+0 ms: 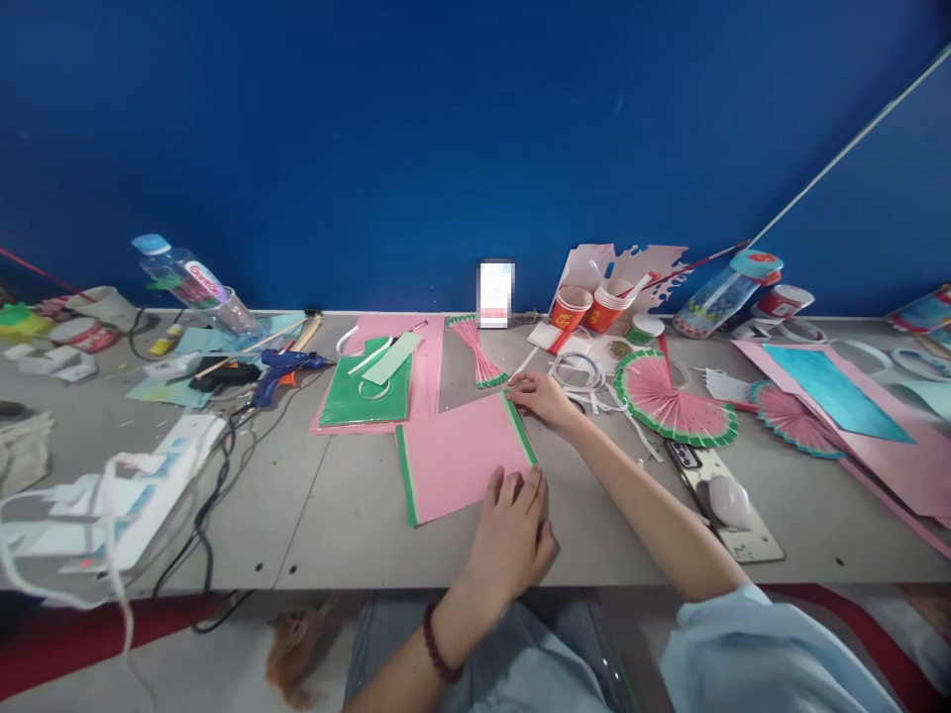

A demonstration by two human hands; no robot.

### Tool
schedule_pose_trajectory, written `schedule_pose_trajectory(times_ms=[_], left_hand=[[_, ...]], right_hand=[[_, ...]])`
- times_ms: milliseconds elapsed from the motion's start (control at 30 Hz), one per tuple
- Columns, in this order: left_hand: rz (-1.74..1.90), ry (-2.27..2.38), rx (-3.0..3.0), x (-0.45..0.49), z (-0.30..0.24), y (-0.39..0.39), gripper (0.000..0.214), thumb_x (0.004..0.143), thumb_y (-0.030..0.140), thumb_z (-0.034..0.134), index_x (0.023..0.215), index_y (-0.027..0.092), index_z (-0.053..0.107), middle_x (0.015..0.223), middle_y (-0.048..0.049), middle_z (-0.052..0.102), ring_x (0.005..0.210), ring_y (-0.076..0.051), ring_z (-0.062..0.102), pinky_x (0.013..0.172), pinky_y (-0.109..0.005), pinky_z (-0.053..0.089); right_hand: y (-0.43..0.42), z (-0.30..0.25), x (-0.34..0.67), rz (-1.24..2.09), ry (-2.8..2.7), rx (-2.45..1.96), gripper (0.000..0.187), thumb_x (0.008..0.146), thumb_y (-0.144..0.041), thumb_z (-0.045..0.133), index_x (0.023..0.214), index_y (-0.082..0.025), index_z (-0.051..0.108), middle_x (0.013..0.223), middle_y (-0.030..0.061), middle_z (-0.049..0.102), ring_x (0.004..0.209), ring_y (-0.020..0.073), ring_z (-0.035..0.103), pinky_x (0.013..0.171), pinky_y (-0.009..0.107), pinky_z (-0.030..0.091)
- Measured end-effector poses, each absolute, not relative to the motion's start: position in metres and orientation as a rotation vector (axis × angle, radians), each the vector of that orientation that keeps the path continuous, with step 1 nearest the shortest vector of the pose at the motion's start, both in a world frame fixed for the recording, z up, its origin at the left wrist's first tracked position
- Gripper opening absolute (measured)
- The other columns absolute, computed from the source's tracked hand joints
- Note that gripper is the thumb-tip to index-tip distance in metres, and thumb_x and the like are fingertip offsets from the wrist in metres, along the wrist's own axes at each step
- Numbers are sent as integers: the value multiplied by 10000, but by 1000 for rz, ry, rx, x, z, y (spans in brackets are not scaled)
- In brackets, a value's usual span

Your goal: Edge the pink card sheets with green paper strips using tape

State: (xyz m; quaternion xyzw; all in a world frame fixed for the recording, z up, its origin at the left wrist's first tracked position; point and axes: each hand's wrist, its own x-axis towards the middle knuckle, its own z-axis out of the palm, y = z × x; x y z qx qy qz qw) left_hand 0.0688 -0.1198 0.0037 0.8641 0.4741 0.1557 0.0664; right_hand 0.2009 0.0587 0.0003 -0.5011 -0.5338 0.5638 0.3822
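Note:
A pink paper sheet (461,456) lies before me, with a green and pale strip along its left and right edges. My left hand (512,530) rests over the sheet's near right corner, fingers apart and tips down on the paper, thumb off to the side. At the far right corner, the bent fingers of my right hand (542,396) close on the edge of the sheet. Just beyond stands a pleated pink fan strip (481,355) with green ends. An opened pleated watermelon fan (669,401) is right of my right forearm.
Green paper (364,396) lies on a larger pink sheet at left, near a blue glue gun (286,366) and a power strip (163,485). Red paper cups (572,305), a phone (728,505) and a bottle (724,292) stand or lie rightward. A lit screen (494,292) leans against the blue wall.

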Motion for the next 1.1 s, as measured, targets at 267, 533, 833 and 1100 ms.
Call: schedule_pose_trajectory(times_ms=[267, 533, 833, 1100], left_hand=[[484, 1417, 2590, 68, 3, -120, 516, 842, 288, 433, 1336, 138, 420, 1390, -64, 446, 1155, -247, 428, 1093, -456, 247], [545, 1371, 2602, 66, 3, -121, 515, 850, 272, 430, 1346, 134, 416, 1389, -59, 456, 1169, -250, 422, 1077, -444, 262], [613, 1217, 2733, 65, 4, -121, 438, 864, 263, 436, 1277, 128, 488, 1319, -97, 522, 1092, -230, 481, 981, -386, 359], [678, 920, 2780, 63, 7, -122, 371, 852, 188, 464, 1216, 142, 522, 1213, -66, 599, 1012, -182, 533, 893, -321, 437]], right_hand=[[55, 11, 200, 1628, -1167, -1202, 308, 572, -272, 766, 832, -151, 653, 575, -21, 624, 478, 87, 530, 486, 226, 452], [53, 12, 197, 1615, -1107, -1189, 255, 558, -313, 779, 724, -143, 685, 627, -11, 641, 543, 92, 542, 550, 238, 422], [54, -1, 195, 1371, -1216, -1289, 277, 571, -386, 745, 706, -152, 682, 539, -28, 577, 490, 93, 462, 500, 243, 372], [55, -5, 196, 1393, -1272, -1244, 298, 626, -416, 712, 765, -154, 680, 577, -23, 584, 487, 86, 460, 477, 227, 368]])
